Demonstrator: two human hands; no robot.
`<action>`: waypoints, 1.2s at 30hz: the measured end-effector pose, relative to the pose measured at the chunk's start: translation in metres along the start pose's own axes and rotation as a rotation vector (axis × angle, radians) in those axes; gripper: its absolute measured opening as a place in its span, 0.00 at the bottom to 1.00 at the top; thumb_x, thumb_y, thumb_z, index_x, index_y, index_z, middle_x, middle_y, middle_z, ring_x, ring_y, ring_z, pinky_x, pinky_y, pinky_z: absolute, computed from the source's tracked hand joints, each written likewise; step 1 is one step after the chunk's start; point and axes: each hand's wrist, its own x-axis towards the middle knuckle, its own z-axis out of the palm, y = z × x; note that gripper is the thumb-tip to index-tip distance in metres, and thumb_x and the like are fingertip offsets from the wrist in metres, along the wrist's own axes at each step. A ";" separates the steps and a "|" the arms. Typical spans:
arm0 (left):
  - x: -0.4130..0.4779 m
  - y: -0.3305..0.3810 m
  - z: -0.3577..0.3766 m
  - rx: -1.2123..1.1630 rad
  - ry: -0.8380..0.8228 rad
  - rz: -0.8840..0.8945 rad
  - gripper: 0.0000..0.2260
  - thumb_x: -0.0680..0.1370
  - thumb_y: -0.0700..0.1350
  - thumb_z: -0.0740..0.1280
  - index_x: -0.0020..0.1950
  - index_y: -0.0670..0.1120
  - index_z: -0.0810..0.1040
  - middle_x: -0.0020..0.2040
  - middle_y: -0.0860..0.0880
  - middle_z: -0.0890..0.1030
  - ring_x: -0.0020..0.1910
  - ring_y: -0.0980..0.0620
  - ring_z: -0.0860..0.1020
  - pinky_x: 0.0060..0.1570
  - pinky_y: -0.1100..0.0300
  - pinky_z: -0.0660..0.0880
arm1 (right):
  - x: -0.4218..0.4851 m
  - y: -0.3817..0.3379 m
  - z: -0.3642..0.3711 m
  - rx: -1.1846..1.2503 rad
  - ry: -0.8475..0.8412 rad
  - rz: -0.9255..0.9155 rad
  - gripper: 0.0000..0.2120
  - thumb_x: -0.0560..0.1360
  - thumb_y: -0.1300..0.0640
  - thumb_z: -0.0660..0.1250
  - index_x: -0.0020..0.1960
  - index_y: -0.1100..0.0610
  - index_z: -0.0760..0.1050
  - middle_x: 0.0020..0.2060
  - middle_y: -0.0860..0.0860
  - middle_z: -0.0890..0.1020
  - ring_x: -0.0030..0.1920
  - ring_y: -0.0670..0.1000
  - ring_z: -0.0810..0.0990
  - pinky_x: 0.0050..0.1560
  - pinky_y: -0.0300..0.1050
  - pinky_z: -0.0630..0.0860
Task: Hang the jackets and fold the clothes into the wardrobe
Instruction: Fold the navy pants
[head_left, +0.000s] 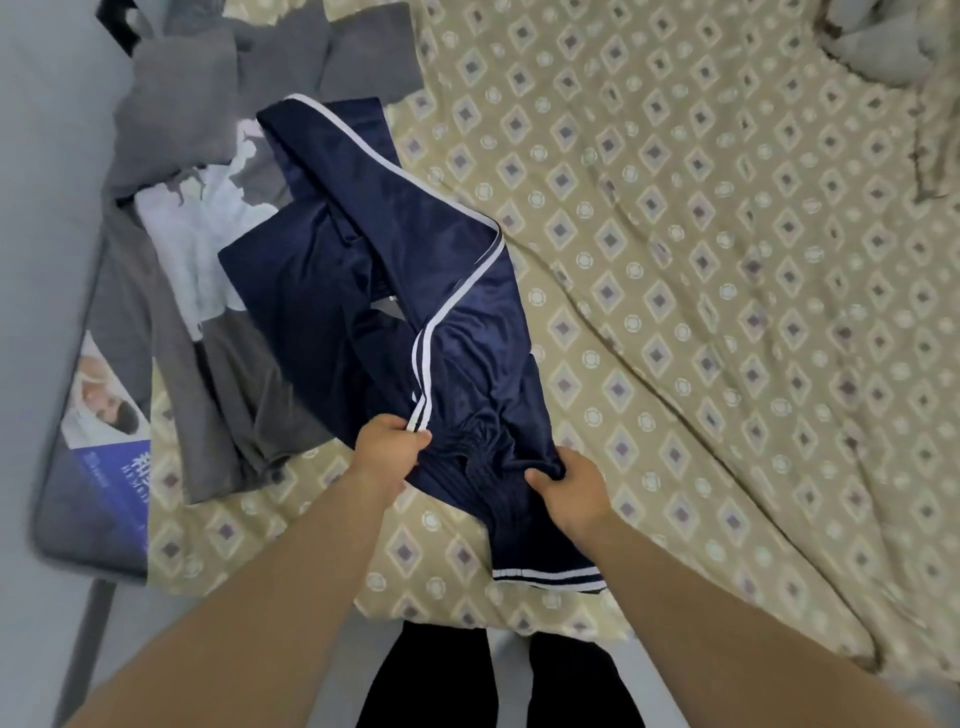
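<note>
Navy track pants (415, 270) gripped at waistband by left hand (387, 447) and right hand (569, 488); legs twisted, best shaken flat on bedsheet (727, 260) before folding tbh.

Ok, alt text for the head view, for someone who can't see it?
The left hand and right hand grip the waistband of navy track pants with white side stripes over a bed's beige diamond-patterned sheet. Grey clothes lie to the left.
</note>
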 end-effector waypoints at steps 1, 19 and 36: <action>-0.002 0.003 0.000 -0.004 -0.004 -0.005 0.02 0.77 0.37 0.69 0.47 0.40 0.77 0.47 0.38 0.81 0.43 0.44 0.79 0.47 0.47 0.79 | 0.000 0.000 -0.007 0.041 0.026 0.011 0.05 0.79 0.59 0.68 0.55 0.54 0.78 0.46 0.50 0.82 0.51 0.56 0.82 0.52 0.50 0.78; -0.223 0.160 0.003 -0.817 -0.588 0.101 0.15 0.78 0.33 0.55 0.62 0.31 0.74 0.58 0.32 0.80 0.57 0.36 0.80 0.57 0.44 0.79 | -0.110 -0.112 -0.050 0.100 0.236 -0.433 0.15 0.69 0.51 0.69 0.54 0.39 0.74 0.48 0.40 0.81 0.49 0.44 0.80 0.51 0.50 0.80; -0.504 0.362 -0.089 -0.577 -0.311 1.077 0.18 0.78 0.31 0.63 0.62 0.50 0.73 0.47 0.44 0.81 0.38 0.48 0.82 0.39 0.50 0.82 | -0.339 -0.254 -0.283 0.507 0.612 -0.546 0.04 0.72 0.65 0.65 0.39 0.59 0.76 0.29 0.51 0.77 0.28 0.45 0.71 0.30 0.40 0.67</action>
